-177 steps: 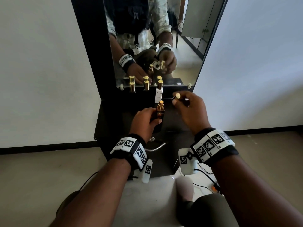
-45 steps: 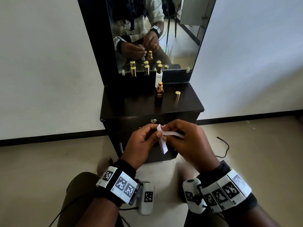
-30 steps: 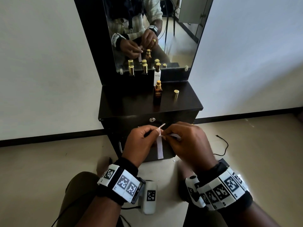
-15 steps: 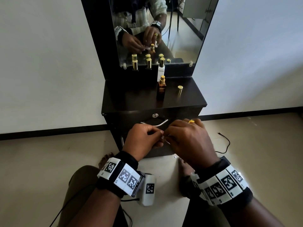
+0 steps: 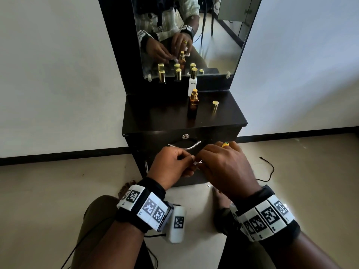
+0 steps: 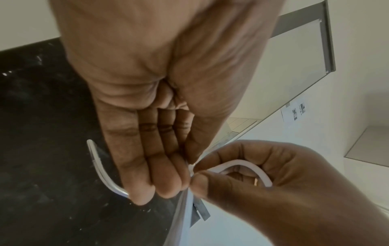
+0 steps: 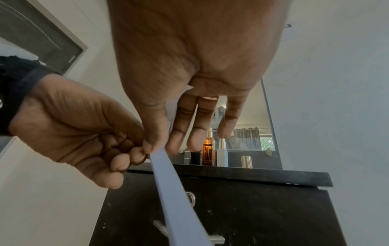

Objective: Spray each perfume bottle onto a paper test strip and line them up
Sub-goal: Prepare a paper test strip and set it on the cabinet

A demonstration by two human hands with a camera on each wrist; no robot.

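Left hand (image 5: pixel 171 166) and right hand (image 5: pixel 223 167) met at fingertips, both pinching strip (image 7: pixel 168 181), probably to free single one. Strip hung below fingers. Uncapped bottle (image 5: pixel 193 104) stood beyond fingers, ready for spraying; cap (image 5: pixel 215 107) right of it.

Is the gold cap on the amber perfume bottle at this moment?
No: the amber bottle stands on the cabinet top with its sprayer bare, and the gold cap stands apart to its right.
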